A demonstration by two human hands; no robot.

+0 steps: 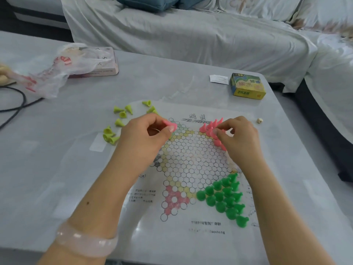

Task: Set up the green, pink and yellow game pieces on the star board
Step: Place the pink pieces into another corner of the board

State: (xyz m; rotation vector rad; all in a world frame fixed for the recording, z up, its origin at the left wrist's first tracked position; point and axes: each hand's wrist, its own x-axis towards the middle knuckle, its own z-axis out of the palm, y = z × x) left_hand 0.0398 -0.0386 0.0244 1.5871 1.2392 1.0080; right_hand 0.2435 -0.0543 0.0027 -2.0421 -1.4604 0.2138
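Note:
The paper star board [191,161] lies flat on the table. Several green pieces [225,196] stand filling its near right point. Several pink pieces [209,126] stand in the far right point. My left hand [145,134] hovers over the board's far left point and pinches a pink piece [169,124] between thumb and fingers. My right hand [238,136] is at the pink cluster, its fingertips pinching a pink piece [219,131] there; some pink pieces are hidden under it. Several yellow-green pieces [118,119] lie scattered on the table left of the board.
A yellow and green game box [247,87] and a white slip [218,79] sit at the far right. A small die [259,120] lies right of the board. A crumpled plastic bag [53,73], pink box [101,64] and black cable [17,104] are far left. A covered sofa stands behind.

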